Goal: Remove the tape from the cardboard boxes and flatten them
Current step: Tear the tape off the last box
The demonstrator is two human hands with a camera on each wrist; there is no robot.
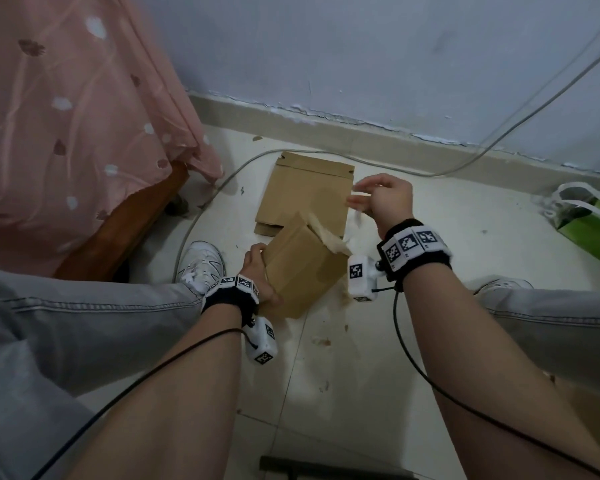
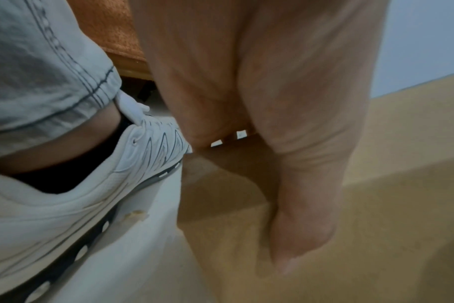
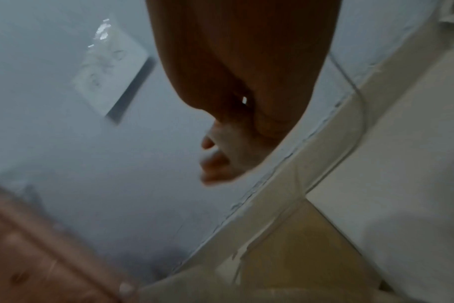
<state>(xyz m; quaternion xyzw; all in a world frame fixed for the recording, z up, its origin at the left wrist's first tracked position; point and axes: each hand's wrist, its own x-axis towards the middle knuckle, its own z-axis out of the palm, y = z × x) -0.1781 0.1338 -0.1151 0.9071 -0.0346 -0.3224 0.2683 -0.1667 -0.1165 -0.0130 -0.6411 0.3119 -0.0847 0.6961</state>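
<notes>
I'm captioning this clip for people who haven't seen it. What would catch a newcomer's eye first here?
First, at the centre of the head view, the cardboard box held tilted over the floor: the left hand grips its near corner while the right hand pinches a strip of tape peeling off its top. Just behind lies a flattened box on the pale floor, with a pink curtain at left.
</notes>
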